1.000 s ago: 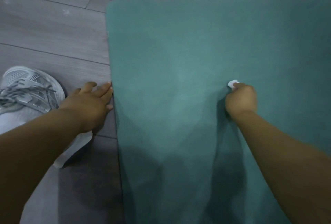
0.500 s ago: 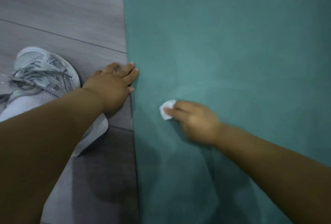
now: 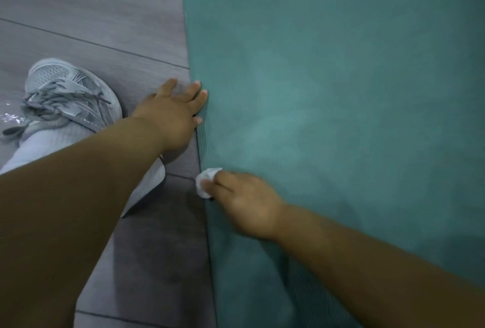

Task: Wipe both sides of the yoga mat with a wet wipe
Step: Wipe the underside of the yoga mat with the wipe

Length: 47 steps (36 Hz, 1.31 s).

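The teal yoga mat lies flat on the grey plank floor, its long axis running away from the person — finely ribbed, matte. The right hand pinches a crumpled white wet wipe at the mat's left edge. The left hand rests flat with fingers straight, fingertips touching that edge. Left of it sits a grey sneaker.

Bare forearms; grey laced sneaker

Teal yoga mat lies flat; crumpled white wet wipe at its left edge.
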Motion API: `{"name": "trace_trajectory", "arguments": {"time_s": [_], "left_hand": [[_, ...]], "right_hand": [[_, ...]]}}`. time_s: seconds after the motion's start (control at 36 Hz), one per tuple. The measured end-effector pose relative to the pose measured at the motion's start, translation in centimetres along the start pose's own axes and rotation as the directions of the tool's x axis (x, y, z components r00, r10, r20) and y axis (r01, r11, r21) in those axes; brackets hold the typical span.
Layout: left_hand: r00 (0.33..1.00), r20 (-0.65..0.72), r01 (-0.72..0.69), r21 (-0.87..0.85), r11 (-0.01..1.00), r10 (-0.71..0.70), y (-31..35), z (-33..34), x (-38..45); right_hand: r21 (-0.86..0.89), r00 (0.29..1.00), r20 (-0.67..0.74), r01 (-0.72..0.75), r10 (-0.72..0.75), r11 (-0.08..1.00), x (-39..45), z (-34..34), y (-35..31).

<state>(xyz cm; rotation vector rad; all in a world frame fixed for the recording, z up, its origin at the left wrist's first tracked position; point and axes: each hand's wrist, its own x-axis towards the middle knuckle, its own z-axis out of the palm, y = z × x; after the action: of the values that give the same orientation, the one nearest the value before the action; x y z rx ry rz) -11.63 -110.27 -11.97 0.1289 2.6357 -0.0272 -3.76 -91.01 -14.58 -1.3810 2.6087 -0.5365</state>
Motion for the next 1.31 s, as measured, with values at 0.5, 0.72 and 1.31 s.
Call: {"name": "trace_trajectory", "arguments": {"time_s": [0.5,0.72,1.31], "left_hand": [[0.999,-0.045,-0.016,-0.098,0.995,0.012,2.4,1.5,-0.6],[0.999,-0.008,-0.053,-0.080,0.995,0.053,3.6,2.5,-2.7],[0.951,0.302,-0.097,0.074,0.993,0.070,8.2,4.1,-12.5]], "right_hand": [[0.170,0.972,-0.035,-0.225,0.234,0.959,-3.9,1.7,-3.4],[0.032,0.677,-0.254,-0.708,0.691,0.706,-9.5,-5.0,7.5],[0.099,0.503,-0.138,-0.850,0.853,0.517,-14.6,-4.8,4.8]]}}
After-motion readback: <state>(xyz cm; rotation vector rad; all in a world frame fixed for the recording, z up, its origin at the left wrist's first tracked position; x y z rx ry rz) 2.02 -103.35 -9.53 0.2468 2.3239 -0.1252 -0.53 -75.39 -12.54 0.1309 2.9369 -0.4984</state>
